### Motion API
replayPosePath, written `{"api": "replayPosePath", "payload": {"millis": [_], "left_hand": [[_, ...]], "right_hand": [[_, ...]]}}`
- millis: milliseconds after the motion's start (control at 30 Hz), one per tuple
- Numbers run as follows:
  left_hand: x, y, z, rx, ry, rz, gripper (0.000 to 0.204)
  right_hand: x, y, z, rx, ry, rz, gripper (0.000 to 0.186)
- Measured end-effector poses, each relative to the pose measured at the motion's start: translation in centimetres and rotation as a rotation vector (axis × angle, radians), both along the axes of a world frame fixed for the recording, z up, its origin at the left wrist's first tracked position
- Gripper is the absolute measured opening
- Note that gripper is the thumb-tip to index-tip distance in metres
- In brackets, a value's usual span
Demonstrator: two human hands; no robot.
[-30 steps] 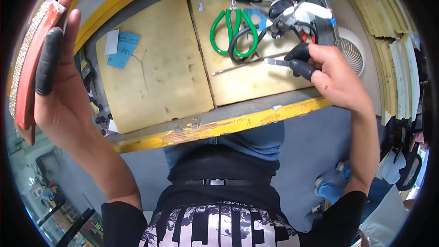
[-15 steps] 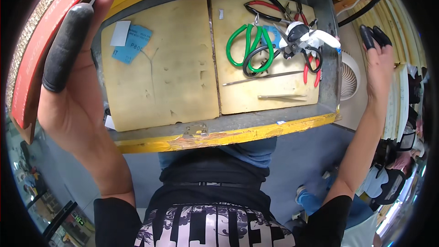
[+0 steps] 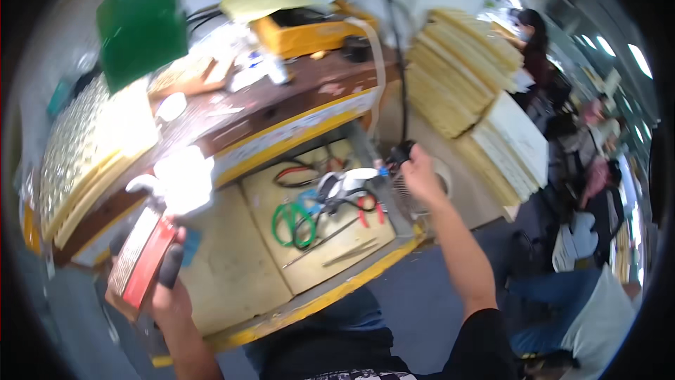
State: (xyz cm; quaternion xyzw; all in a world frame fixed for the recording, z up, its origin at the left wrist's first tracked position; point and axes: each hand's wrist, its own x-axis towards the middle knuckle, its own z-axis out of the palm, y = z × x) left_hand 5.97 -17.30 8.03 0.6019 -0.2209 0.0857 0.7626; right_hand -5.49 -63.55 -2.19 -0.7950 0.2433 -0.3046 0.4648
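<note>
My left hand (image 3: 172,295) grips a red flat block (image 3: 153,260) with a rough, tan, textured face, held over the left side of the open drawer (image 3: 337,285). A black finger cot covers its thumb. My right hand (image 3: 420,176) is at the drawer's far right corner, beside a hanging black cable (image 3: 403,92). Its black-covered fingertips are blurred, so whether they hold anything is unclear. In the drawer lie green-handled scissors (image 3: 294,225), a white-and-black tool (image 3: 344,187), red-handled pliers (image 3: 363,218) and thin metal tweezers (image 3: 351,252).
Behind the drawer is a cluttered brown bench (image 3: 281,102) with a yellow tray (image 3: 302,34) and a green panel (image 3: 140,25). Stacks of cream boards (image 3: 457,71) stand at the right. A bright white glare (image 3: 186,179) shows above the block. Other people sit farther right.
The view has swung up, bringing the bench into sight. My left hand, still holding the red block, appears lower and farther away. My right hand has come in toward the drawer's corner.
</note>
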Motion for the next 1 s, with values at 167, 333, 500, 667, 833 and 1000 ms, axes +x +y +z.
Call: {"api": "replayPosePath", "payload": {"millis": [167, 333, 500, 667, 833, 1000], "left_hand": [[0.4, -0.1, 0.0, -0.099, 0.084, -0.126, 0.053], [0.6, -0.5, 1.2, -0.169, -0.006, -0.056, 0.04], [1.3, -0.3, 3.7, 0.188, -0.267, 0.165, 0.029], [2.4, 0.4, 5.8, 1.168, -1.218, 0.607, 0.021], [2.9, -0.7, 3.9, 0.724, -0.835, 0.461, 0.023], [2.8, -1.5, 2.7, 0.131, -0.222, 0.313, 0.049]], "right_hand": [[-8.4, 1.0, 0.7, 0.056, 0.317, -0.255, 0.015], [-17.8, 3.7, 6.0, -0.316, 0.675, -0.082, 0.022], [-20.2, 5.4, 11.8, -0.143, 0.986, 0.433, 0.025], [-16.8, 9.3, 13.5, 0.505, 0.897, 0.825, 0.019], [-8.8, 15.2, 13.4, 0.662, 0.35, 0.79, 0.013], [0.5, 19.4, 15.7, 0.873, -0.646, 0.56, 0.02]]}}
